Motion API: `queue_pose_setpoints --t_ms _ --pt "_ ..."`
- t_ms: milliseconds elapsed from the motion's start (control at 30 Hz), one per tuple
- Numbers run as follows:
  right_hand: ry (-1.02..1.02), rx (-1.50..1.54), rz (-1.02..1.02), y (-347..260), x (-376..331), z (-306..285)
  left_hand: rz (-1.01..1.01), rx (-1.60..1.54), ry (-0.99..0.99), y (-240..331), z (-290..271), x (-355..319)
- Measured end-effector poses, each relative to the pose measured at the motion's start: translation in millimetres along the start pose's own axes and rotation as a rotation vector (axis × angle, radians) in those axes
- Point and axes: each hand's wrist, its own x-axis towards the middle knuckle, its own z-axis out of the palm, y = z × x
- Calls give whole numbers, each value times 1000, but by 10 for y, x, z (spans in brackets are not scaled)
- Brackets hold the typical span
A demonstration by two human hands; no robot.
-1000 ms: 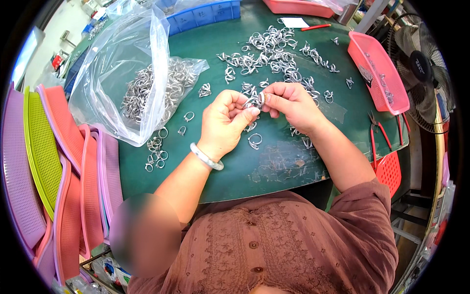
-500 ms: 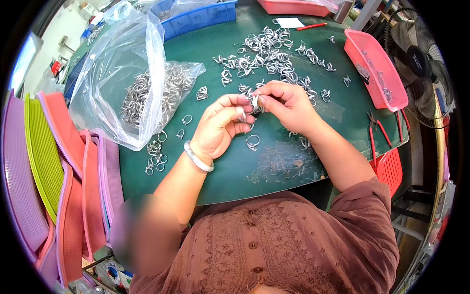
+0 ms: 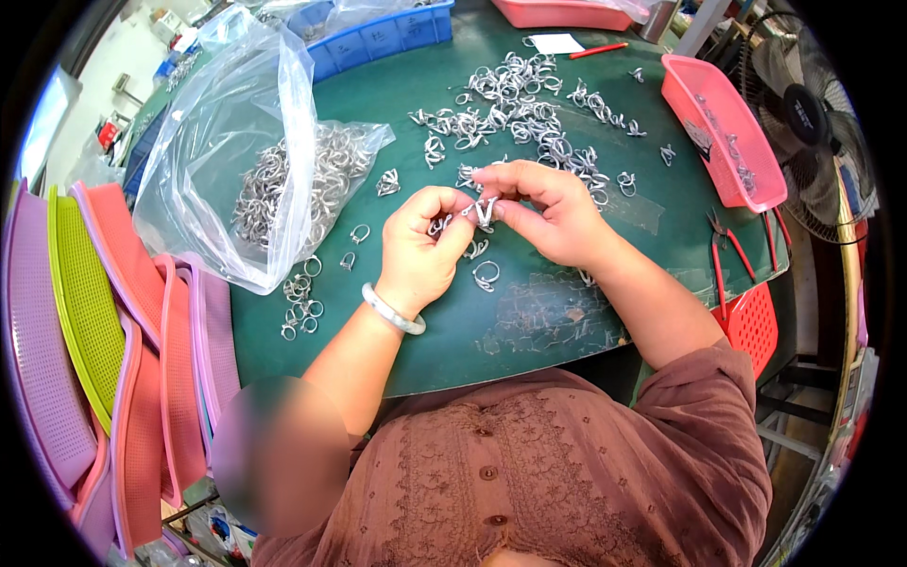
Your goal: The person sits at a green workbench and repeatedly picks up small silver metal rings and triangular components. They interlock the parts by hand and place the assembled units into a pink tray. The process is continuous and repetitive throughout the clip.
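Note:
My left hand (image 3: 423, 248) and my right hand (image 3: 556, 215) meet over the middle of the green table. Between their fingertips is a silver-grey metal ring (image 3: 485, 215), pinched from both sides. Another ring (image 3: 439, 225) shows among the curled fingers of my left hand. Just below the hands lie a loose ring (image 3: 486, 276) and a smaller grey piece (image 3: 475, 249). Beyond my fingers spreads a large pile of similar rings (image 3: 515, 99), partly hidden by my right hand. A small cluster of rings (image 3: 302, 307) rests left of my left wrist.
A clear plastic bag (image 3: 203, 180) full of rings stands at left. Stacked plastic baskets (image 3: 85, 312) are beside it. On the right are a pink basket (image 3: 704, 123), red-handled pliers (image 3: 720, 260) and a fan (image 3: 803, 113). A blue crate (image 3: 387, 38) is at the back.
My left hand has turned over, its back now upward and fingers curled in. The ring between the fingertips shows more openly. My right hand has shifted slightly down.

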Motion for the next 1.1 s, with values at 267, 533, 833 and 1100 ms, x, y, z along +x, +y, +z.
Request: queue_pose_setpoints --t_ms 267,533,833,1100 --pt "-92 311 262 10 -5 -23 -469 -447 -34 57 -40 36" --pt "-101 291 309 -22 1 -21 -592 -593 -113 38 -78 53" --pt "-90 265 292 -35 -2 -19 -633 -643 -195 8 -109 68" --pt "-63 64 147 -124 9 12 -708 -867 -333 -11 -145 93"
